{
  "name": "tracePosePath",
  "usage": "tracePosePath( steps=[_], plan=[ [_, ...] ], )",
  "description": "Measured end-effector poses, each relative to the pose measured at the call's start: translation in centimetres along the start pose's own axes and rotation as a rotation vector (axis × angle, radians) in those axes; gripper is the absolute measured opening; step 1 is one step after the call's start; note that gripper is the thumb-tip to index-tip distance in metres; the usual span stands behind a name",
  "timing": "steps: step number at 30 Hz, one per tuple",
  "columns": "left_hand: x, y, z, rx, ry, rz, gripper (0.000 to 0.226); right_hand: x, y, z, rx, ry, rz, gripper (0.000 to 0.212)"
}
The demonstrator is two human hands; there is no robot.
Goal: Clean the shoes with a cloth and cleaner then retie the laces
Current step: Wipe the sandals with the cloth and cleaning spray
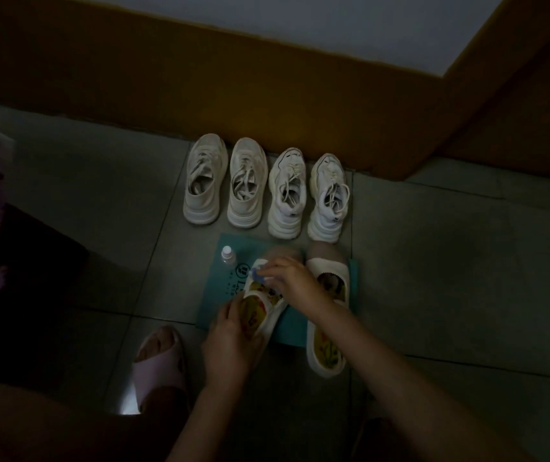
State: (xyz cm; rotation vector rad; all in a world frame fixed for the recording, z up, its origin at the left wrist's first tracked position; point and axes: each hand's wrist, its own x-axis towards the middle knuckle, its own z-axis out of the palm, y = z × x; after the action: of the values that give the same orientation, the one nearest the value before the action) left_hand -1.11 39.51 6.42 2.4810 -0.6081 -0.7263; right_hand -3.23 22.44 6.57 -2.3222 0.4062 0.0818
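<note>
A white shoe with a yellow patterned insole (pixel 260 311) lies on a teal mat (pixel 213 295). My left hand (pixel 230 341) grips its heel end. My right hand (pixel 292 278) presses a small pale-blue cloth (pixel 259 274) onto the shoe's toe. The matching white shoe (pixel 325 328) lies just to the right, half on the mat. A small clear cleaner bottle with a white cap (pixel 228 255) stands on the mat's far left corner.
Two pairs of white laced sneakers (pixel 205 181) (pixel 328 198) stand in a row against a brown baseboard (pixel 267 105). My foot in a pale slipper (pixel 160 365) rests on the grey tiles at the left. Dark cloth fills the left edge.
</note>
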Motion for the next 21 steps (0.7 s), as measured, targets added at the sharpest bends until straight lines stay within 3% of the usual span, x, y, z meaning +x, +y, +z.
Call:
tracePosePath(
  steps=[3,6,10,14,21],
  plan=[
    [-0.1,0.1,-0.1,0.002,-0.011,-0.01,0.08,1.0,0.1,-2.1,0.171,0.129,0.095,0.026],
    [0.0,0.0,-0.2,-0.019,-0.022,-0.024,0.082,2.9,1.4,-2.7,0.118,0.338,0.231,0.027],
    [0.1,-0.1,-0.2,0.001,-0.027,-0.022,0.082,3.8,1.9,-1.1,0.01,0.25,0.245,0.026],
    [0.1,-0.1,0.0,-0.003,-0.015,-0.013,0.082,2.9,2.1,0.3,-0.049,0.152,0.07,0.028],
    [0.0,-0.2,-0.1,-0.049,-0.008,0.008,0.081,0.7,2.7,-2.5,-0.124,-0.203,-0.177,0.022]
  ],
)
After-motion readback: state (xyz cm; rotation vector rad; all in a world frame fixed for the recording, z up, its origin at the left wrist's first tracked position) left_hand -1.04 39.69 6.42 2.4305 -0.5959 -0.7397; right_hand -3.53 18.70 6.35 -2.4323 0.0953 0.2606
